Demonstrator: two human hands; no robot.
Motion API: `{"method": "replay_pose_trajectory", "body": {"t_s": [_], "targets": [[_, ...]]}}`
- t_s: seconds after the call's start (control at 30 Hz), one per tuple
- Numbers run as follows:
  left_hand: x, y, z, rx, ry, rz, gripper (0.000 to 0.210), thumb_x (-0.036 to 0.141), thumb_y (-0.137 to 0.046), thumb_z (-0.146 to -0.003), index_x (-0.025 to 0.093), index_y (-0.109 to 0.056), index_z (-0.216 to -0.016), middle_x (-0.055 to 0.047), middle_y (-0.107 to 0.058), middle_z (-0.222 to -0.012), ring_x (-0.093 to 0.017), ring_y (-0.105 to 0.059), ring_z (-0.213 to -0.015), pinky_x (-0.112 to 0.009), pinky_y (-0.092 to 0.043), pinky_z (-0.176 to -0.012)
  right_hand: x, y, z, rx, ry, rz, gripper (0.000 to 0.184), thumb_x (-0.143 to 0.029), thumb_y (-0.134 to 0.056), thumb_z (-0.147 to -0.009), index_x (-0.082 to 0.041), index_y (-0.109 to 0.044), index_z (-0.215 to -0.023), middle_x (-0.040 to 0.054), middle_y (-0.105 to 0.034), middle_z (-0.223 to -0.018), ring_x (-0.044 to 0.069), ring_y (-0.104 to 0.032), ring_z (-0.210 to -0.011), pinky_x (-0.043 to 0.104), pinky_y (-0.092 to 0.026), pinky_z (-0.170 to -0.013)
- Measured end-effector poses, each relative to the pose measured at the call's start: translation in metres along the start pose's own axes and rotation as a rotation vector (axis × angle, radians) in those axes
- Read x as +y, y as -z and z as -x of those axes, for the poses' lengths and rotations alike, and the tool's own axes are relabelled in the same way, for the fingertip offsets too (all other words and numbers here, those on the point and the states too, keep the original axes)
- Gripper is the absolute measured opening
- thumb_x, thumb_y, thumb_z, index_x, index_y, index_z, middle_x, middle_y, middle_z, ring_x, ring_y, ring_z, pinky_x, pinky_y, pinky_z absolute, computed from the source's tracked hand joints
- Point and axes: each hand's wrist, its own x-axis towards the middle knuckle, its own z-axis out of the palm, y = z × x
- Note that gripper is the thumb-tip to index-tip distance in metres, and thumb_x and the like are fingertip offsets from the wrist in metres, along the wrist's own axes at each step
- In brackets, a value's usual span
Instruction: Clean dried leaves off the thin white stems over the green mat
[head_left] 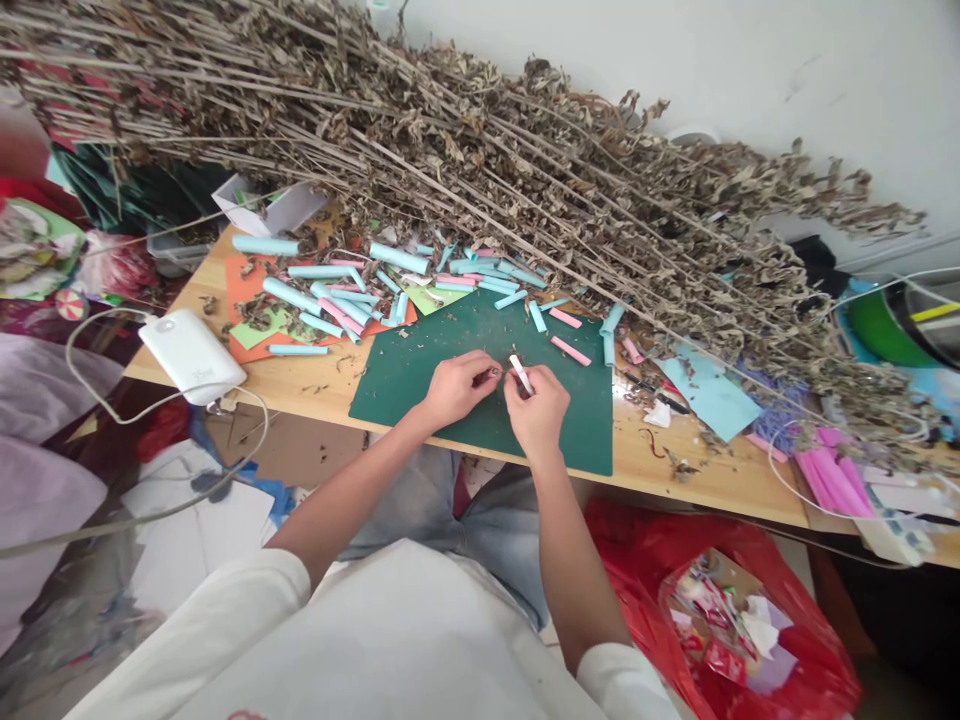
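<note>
Over the dark green cutting mat (480, 435), my right hand (541, 408) is closed round a small white tube (520, 374), its tip pointing up and away from me. Whether it is a pen cap, a glue tube or rolled paper I cannot make out. My left hand (459, 388) is a little to the left, thumb and fingers pinched together. Something tiny and dark shows at those fingertips, too small to name. Just beyond the hands lie loose rolled paper tubes, light blue (399, 258) and pink (570, 350), some on the mat and some on orange paper (240, 280).
A big heap of dried leafy stalks (465, 140) lies across the back of the wooden table (720, 470). On the left edge sits a white power bank (191, 350) with a cable. A blue paper sheet (709, 390) lies right; a red bag (637, 560) of scraps stands below.
</note>
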Motion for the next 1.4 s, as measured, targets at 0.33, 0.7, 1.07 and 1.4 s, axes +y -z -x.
{"method": "replay_pose_trajectory", "body": {"t_s": [0.33,0.7,1.07,1.4], "targets": [[-0.001,0.0,0.0,-0.01,-0.01,0.003,0.017,0.024,-0.054,-0.093,0.019,-0.07,-0.093,-0.004,-0.069,-0.091,-0.012,-0.061,-0.077,-0.021,-0.043,-0.066,0.003,0.007,-0.006,-0.084,0.024,-0.09,0.018,-0.029,-0.06,-0.086,-0.019,-0.07,-0.076,0.0036,-0.069,-0.078,0.015,-0.061,-0.069,0.027,-0.045,-0.067],[0.0,0.001,0.0,-0.018,0.002,-0.008,0.021,0.028,-0.051,-0.095,0.019,-0.07,-0.092,-0.005,-0.069,-0.09,-0.013,-0.061,-0.076,-0.022,-0.043,-0.065,-0.001,0.003,0.001,-0.045,-0.012,-0.116,0.018,-0.028,-0.058,-0.087,-0.019,-0.071,-0.079,0.0036,-0.068,-0.078,0.014,-0.06,-0.069,0.028,-0.046,-0.068],[0.001,0.0,0.0,0.012,-0.008,-0.019,0.024,0.031,-0.051,-0.096,0.019,-0.072,-0.099,-0.006,-0.071,-0.099,-0.013,-0.064,-0.078,-0.022,-0.045,-0.065,0.001,0.02,-0.011,0.098,-0.24,-0.045,0.032,-0.046,-0.061,-0.083,-0.016,-0.072,-0.081,-0.0025,-0.052,-0.055,0.012,-0.044,-0.052,0.026,-0.035,-0.054],[-0.007,-0.004,0.001,0.006,-0.018,0.024,0.018,0.024,-0.058,-0.091,0.018,-0.073,-0.099,-0.007,-0.071,-0.1,-0.015,-0.066,-0.083,-0.024,-0.048,-0.071,-0.022,0.029,-0.033,-0.357,-0.029,-0.227,0.023,-0.03,-0.067,-0.077,-0.02,-0.073,-0.096,0.0,-0.061,-0.08,0.009,-0.044,-0.057,0.024,-0.038,-0.056]]}}
